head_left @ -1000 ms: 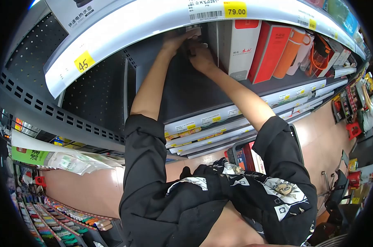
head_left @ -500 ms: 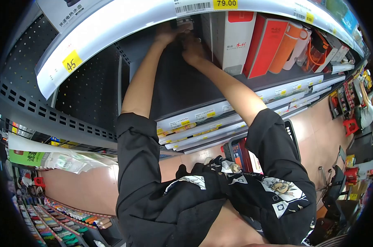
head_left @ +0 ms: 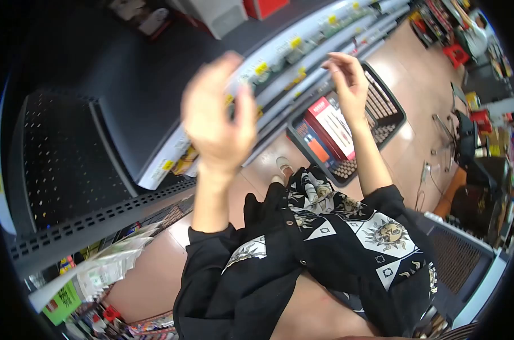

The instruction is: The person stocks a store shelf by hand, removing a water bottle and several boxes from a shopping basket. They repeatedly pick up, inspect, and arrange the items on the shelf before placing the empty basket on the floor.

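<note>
My left hand (head_left: 217, 113) is raised in front of the shelf edge, blurred, its thumb apart from the fingers and nothing in it. Further right, my right hand (head_left: 349, 85) hangs above the basket (head_left: 397, 116) with fingers slightly curled and apart, also holding nothing. Inside the basket lie a red and white box (head_left: 335, 126) and a dark blue package with an orange patch (head_left: 316, 148). Behind my left hand runs the dark shelf (head_left: 138, 85) with price labels on its front rail (head_left: 279, 51).
A dark box (head_left: 141, 17) stands deep on the shelf, with a grey-white box (head_left: 220, 17) and a red box (head_left: 265, 7) nearby. Perforated shelving (head_left: 64, 158) is at the left. A person (head_left: 477, 37) and a red stool (head_left: 454, 55) are at the upper right.
Both hands have come out from the back of the shelf, where they were together, and are now apart. The view has turned, bringing the basket and its contents more into sight.
</note>
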{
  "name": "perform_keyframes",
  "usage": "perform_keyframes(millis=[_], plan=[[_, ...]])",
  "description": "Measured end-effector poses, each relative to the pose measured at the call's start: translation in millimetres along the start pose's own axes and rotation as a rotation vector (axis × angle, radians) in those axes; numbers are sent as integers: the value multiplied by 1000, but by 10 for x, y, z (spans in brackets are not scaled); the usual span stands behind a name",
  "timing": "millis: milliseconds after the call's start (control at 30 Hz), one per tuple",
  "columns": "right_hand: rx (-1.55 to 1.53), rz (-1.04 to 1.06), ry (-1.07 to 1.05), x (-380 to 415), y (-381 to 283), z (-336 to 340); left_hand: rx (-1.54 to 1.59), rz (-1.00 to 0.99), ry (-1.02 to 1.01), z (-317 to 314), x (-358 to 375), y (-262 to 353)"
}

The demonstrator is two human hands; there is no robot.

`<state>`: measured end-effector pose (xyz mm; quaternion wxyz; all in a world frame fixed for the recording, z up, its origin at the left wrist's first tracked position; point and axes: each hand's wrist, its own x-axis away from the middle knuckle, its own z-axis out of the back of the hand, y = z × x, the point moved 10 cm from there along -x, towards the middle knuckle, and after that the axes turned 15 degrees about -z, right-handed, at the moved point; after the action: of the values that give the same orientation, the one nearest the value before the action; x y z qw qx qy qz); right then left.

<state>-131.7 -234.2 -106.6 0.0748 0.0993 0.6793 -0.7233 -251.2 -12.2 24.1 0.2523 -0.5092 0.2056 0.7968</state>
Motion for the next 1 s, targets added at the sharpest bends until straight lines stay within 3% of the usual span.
perform_keyframes(millis=[33,67,133,200,233,267,367,433,500,600,733,900,967,1000], plan=[[-110,-98,70,26,514,342,40,-43,-111,-246,222,239],[-34,-252,153,104,1038,689,179,17,-189,-540,441,346],[445,-405,231,354,1581,1162,411,164,-348,-1070,904,480],[719,-457,167,575,2328,1532,554,360,-488,-1515,1433,507],[713,-577,93,666,2605,1608,601,465,-542,-1715,1704,482],[777,-553,74,717,2820,1693,621,533,-627,-1896,1948,509],[898,-561,-31,802,3465,1858,631,551,-793,-2371,2430,679],[990,-716,-162,887,3878,1927,648,519,-785,-2702,2529,803],[1044,-729,-359,1041,4570,1938,639,501,-741,-3034,2651,900],[1132,-909,-512,1068,4451,1833,645,579,-728,-3555,2778,1042],[1136,-814,-505,1032,4380,1783,598,807,-686,-4069,2998,1172],[1203,-767,-521,933,4323,1873,508,876,-661,-4594,3142,1282],[1016,-853,-527,898,4350,1938,489,937,-662,-4693,3184,1274],[983,-799,-420,808,4277,2002,456,994,-672,-4721,3224,1261]])
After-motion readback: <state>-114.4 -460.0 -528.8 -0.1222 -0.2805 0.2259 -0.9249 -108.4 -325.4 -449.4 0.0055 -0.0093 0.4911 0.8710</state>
